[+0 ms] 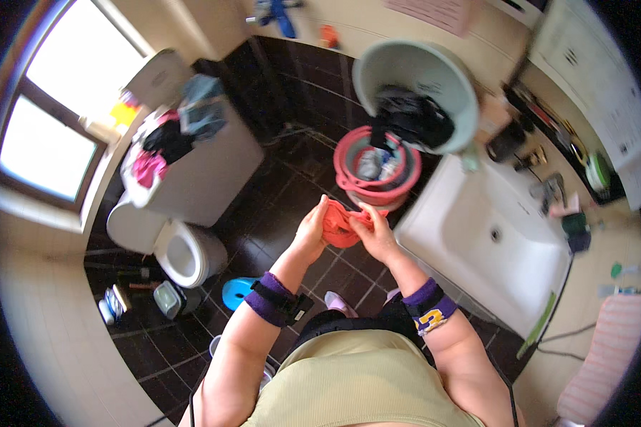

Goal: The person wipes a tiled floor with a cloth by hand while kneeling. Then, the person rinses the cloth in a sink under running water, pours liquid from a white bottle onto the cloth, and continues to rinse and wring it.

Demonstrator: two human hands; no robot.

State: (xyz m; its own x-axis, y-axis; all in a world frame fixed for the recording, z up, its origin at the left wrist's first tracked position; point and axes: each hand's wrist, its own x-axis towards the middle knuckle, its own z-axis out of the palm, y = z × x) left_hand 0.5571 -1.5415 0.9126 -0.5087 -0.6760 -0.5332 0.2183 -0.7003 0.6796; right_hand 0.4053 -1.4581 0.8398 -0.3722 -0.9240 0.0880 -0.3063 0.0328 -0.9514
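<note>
Cloth [340, 226] betw. both hands, tubs [377, 167] just beyond, sink [477, 235] to right, toilet [185, 252] to left (washer [199, 171] behind it)

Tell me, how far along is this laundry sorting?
Some looks done: the pink basin holds a few pieces and the grey tub holds dark clothes. In hand: left hand and right hand grip an orange cloth. Left: a clothes pile on the white machine.

Soft, crumpled orange cloth [340, 224] fills my grip; below me glossy dark floor tiles [285, 192], beside me a smooth white sink [470, 235].
</note>
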